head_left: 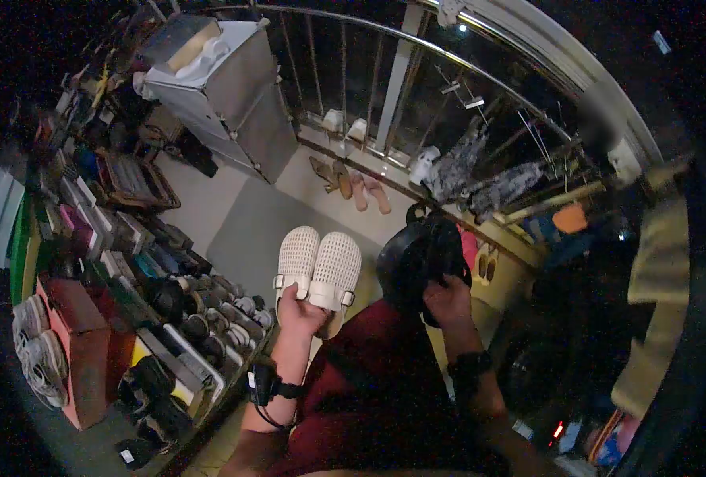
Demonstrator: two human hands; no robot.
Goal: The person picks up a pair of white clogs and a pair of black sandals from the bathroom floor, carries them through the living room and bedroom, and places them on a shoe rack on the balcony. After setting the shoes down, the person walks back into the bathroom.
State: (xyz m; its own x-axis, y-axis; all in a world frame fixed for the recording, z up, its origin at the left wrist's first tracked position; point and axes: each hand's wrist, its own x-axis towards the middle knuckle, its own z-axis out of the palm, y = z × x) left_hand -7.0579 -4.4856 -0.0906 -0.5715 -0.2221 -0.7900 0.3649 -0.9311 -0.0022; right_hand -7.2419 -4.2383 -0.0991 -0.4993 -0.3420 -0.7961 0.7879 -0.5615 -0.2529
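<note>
My left hand (302, 315) is closed around the backs of a pair of cream clogs (337, 261). They have a woven or perforated upper and a buckled strap at the side, and are held side by side with their toes pointing away from me. On the other side, my right hand (448, 302) is closed at the lower edge of a bulky black item (420, 258). Darkness hides its exact kind and where the fingers grip it.
Several shoes (218, 318) fill a low rack at left, near a red shoebox (79, 318). A grey cabinet (234, 95) stands by the railing (416, 36). Pink shoes (369, 193) and brown shoes (333, 176) lie on the floor beyond the clogs; a grey mat (249, 226) lies nearer.
</note>
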